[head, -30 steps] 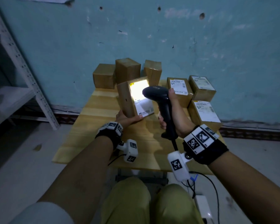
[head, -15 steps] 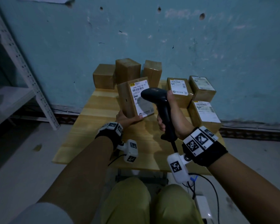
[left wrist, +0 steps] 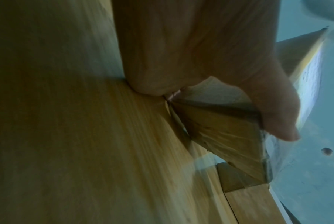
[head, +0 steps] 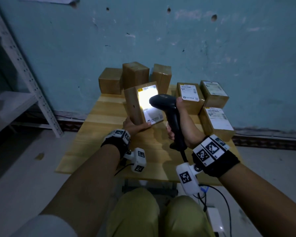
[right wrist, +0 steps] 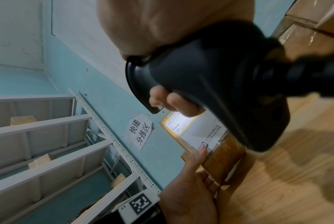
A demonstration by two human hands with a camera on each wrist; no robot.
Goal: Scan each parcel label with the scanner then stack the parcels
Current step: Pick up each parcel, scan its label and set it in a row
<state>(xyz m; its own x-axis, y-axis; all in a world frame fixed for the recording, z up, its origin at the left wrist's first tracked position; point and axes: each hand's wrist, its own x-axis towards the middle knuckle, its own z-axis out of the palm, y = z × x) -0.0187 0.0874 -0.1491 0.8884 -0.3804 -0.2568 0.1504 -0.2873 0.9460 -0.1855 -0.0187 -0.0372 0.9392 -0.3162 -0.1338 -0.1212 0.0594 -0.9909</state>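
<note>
My left hand (head: pixel 135 126) grips the lower end of a brown cardboard parcel (head: pixel 133 106) and holds it upright above the wooden table (head: pixel 101 117), its white label (head: pixel 153 117) facing right. My right hand (head: pixel 181 124) grips the handle of a black barcode scanner (head: pixel 166 106) whose head points at the label. The scanner light makes a bright patch on the label's upper half. In the left wrist view my thumb (left wrist: pixel 273 115) lies over the parcel (left wrist: pixel 225 141) edge. In the right wrist view the scanner (right wrist: pixel 220 84) fills the middle, with the lit label (right wrist: pixel 183 125) beyond it.
Three plain brown parcels (head: pixel 135 74) stand at the table's back edge against the blue wall. Three labelled parcels (head: pixel 190 96) sit at the right, one (head: pixel 215 122) nearer the front. A grey metal shelf rack (head: pixel 20 65) stands to the left. The scanner cable (head: pixel 222 199) hangs below the table.
The scanner light was on a second ago, off half a second ago, and is lit on the label again now. The scanner head shifted slightly left. The parcel stays in my left hand.
</note>
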